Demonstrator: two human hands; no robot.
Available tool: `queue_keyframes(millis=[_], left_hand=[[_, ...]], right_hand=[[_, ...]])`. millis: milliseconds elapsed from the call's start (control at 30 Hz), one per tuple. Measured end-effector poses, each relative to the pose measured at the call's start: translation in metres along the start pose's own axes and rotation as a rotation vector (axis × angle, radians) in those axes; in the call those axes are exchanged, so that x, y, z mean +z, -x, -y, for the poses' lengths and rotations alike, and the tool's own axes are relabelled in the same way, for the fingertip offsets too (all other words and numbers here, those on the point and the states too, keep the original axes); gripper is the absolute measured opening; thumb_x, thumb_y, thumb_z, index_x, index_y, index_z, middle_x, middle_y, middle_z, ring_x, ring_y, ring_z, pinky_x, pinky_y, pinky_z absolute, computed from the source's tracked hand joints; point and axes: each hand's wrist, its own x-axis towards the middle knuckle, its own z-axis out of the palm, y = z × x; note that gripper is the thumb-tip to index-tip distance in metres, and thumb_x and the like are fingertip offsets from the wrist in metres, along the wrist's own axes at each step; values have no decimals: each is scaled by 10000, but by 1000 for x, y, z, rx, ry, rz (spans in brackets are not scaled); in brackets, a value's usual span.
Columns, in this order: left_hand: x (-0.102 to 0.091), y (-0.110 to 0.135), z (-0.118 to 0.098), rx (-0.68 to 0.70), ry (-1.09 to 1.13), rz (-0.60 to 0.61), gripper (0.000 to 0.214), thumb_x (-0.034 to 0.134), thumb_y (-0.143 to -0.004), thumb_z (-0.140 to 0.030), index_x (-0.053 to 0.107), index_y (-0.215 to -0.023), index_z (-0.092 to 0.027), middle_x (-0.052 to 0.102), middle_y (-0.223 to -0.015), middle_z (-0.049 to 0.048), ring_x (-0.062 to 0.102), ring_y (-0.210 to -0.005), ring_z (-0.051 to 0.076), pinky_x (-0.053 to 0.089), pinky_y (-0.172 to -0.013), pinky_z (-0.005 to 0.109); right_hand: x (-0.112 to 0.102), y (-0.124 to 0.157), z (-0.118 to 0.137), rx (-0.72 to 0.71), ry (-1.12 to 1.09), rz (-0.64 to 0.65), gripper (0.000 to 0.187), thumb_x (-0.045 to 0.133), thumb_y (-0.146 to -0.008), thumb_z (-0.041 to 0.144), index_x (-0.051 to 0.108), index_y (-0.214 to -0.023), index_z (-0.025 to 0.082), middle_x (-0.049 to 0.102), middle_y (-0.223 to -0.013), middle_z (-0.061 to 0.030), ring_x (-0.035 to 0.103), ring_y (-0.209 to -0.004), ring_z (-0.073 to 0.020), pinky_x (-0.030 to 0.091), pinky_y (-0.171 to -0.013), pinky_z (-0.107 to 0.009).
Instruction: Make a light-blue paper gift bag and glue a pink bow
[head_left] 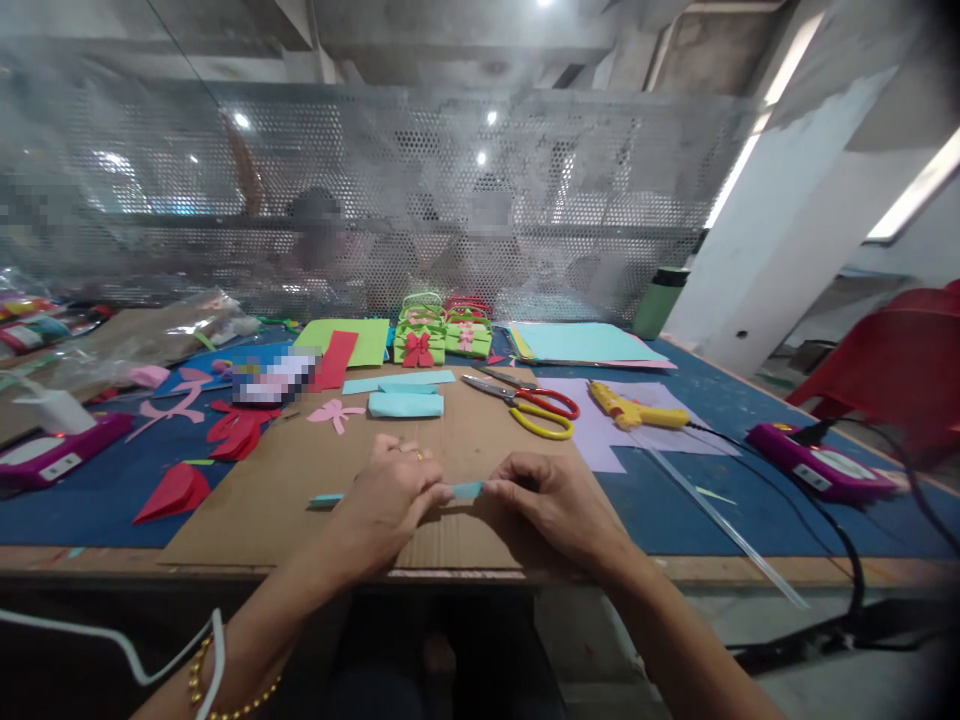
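Observation:
My left hand [390, 500] and my right hand [551, 500] both pinch a thin light blue paper strip [466, 490] just above a brown cardboard sheet [300, 480]. The strip's left end sticks out past my left hand. Fingers of both hands are closed on it. Beyond my hands lie folded light blue paper pieces [405, 404] and a small pink paper bow [335, 412].
Red and yellow scissors [536, 405] and a yellow glue gun [630, 408] lie to the right on lilac paper. Small green paper baskets [439, 335] stand at the back. Red and pink cut-outs [232, 425] lie left. A clear ruler [720, 520] overhangs the table's right front edge.

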Motion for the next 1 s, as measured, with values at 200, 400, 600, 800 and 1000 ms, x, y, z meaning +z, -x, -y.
queue_keyframes(millis=[200,400,600,800,1000], left_hand=[[-9,-6,-1,39,10,43,346,495,-1011,-249,631,-702,-178,632,-733,3,534,-750,181,301,-840,386],[-1,-13,-12,23,161,25,161,563,-971,-227,723,-968,-228,711,-904,0,539,-917,217,334,-844,348],[10,-22,-11,8,229,-6,211,601,-929,-239,696,-744,-200,657,-751,-10,507,-822,202,327,-784,340],[-1,-24,-14,-57,269,26,199,605,-896,-242,728,-744,-207,677,-743,-5,530,-855,214,324,-763,337],[-9,-24,-18,-38,224,62,222,588,-891,-223,718,-715,-193,668,-720,-5,522,-836,203,320,-768,332]], right_hand=[[0,1,-1,8,-4,-11,294,596,-869,371,626,-648,180,537,-589,36,475,-586,-121,353,-541,-226],[-1,2,1,-9,-16,-12,265,600,-873,367,641,-691,179,600,-639,22,513,-617,-127,375,-564,-224],[1,2,0,-35,-4,-16,280,578,-898,367,605,-685,188,571,-634,24,500,-621,-133,375,-570,-233],[1,1,0,-67,20,3,237,539,-926,320,619,-749,185,605,-701,11,536,-675,-145,392,-615,-248],[0,3,2,-73,48,5,249,560,-918,351,617,-740,185,594,-686,12,523,-668,-151,363,-607,-259]])
